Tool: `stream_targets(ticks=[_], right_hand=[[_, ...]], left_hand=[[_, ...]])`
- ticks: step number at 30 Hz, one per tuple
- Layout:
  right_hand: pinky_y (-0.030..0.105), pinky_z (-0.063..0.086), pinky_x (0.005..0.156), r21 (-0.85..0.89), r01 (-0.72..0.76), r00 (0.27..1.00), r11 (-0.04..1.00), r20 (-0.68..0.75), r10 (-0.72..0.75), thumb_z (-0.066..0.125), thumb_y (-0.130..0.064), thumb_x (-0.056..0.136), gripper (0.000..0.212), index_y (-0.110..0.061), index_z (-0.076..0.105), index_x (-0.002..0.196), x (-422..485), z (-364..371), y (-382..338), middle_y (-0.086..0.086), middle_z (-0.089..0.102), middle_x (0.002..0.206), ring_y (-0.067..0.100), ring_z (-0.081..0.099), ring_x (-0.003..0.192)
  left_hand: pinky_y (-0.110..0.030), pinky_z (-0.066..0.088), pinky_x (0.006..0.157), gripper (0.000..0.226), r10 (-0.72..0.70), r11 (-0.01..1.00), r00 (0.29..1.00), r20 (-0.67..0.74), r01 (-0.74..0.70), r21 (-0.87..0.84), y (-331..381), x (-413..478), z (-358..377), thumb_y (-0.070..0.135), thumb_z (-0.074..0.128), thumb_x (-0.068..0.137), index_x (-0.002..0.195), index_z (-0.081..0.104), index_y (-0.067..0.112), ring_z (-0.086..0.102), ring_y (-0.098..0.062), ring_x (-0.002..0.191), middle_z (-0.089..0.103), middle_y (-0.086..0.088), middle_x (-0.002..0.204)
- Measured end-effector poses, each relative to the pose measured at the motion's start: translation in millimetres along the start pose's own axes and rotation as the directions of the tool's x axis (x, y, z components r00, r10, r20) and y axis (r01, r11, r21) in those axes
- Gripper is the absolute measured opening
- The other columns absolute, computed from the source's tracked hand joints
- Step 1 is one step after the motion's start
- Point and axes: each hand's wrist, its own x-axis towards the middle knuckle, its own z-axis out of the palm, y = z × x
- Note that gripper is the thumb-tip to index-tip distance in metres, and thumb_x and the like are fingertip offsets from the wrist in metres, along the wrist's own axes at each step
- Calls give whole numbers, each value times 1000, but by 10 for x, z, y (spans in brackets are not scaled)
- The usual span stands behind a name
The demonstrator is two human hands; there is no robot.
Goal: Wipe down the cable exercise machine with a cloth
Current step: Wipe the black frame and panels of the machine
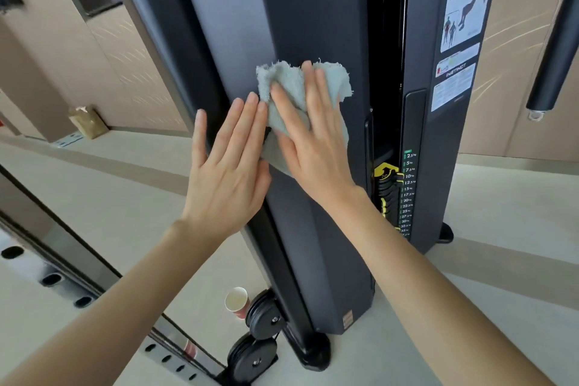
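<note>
The black cable machine tower (316,9) stands straight ahead, its dark side panel facing me. A light grey-green cloth (282,78) lies flat against that panel at chest height. My right hand (310,147) presses on the cloth with fingers spread and extended upward. My left hand (228,163) rests flat on the panel's left edge, fingers apart, its fingertips touching the cloth's left side. Much of the cloth's lower part is hidden under my right hand.
The weight stack (388,191) with yellow pin and kilogram labels sits in a slot right of the panel. Pulleys (263,316) and a paper cup (237,301) stand on the floor at the base. A perforated chrome rail (62,279) runs lower left. A black bar (554,50) hangs at right.
</note>
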Motion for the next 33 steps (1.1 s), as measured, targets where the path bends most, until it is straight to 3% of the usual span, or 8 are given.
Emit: stream_targets(ticks=[3,6,8,13,19,26,33], right_hand=[[58,30,110,48,-69,997,996,-30,70,41,-23,104,41,-13,32,142,-164,57,-8,30,27,149,41,19,142],[45,25,116,100,-253,963,962,-66,261,30,-33,105,43,-14,28,144,-644,187,-39,21,18,152,37,17,143],[43,25,116,125,-379,915,917,-93,392,31,-34,105,44,-14,27,144,-989,295,-111,15,13,153,35,18,144],[50,26,114,270,-608,757,746,-88,648,29,-39,104,46,-18,25,146,-1621,470,-282,0,6,155,30,14,146],[55,31,111,341,-721,623,603,-61,780,26,-44,104,46,-21,28,144,-2272,651,-299,6,9,155,28,14,146],[53,27,114,329,-810,500,486,-47,865,25,-42,105,41,-27,24,144,-3082,889,-319,7,7,155,28,10,148],[46,22,118,379,-836,394,397,-87,915,26,-39,105,40,-29,25,144,-3648,1061,-270,11,10,156,25,9,149]], left_hand=[[-49,2,121,60,28,999,1000,0,-28,-30,57,-21,39,10,44,92,150,31,0,26,-27,146,30,-15,156],[-48,2,121,57,146,987,989,30,-144,-69,175,-132,98,10,41,92,148,36,1,28,-26,145,31,-12,155],[-47,3,121,55,216,974,974,71,-210,-89,258,-248,164,13,39,93,147,38,1,28,-26,144,32,-12,154],[-46,4,121,51,298,950,943,145,-280,-135,451,-572,407,19,35,99,146,38,1,28,-27,144,32,-14,154],[-47,2,121,50,324,940,932,162,-298,-163,755,-898,725,26,26,105,145,38,-2,25,-30,143,31,-16,152],[-48,1,120,53,406,914,884,230,-386,-127,954,-1334,987,21,42,98,146,39,-1,20,-27,145,31,-16,153],[-50,1,120,52,496,868,841,215,-477,-135,1190,-1588,1251,21,42,98,146,39,0,23,-27,144,31,-15,154]])
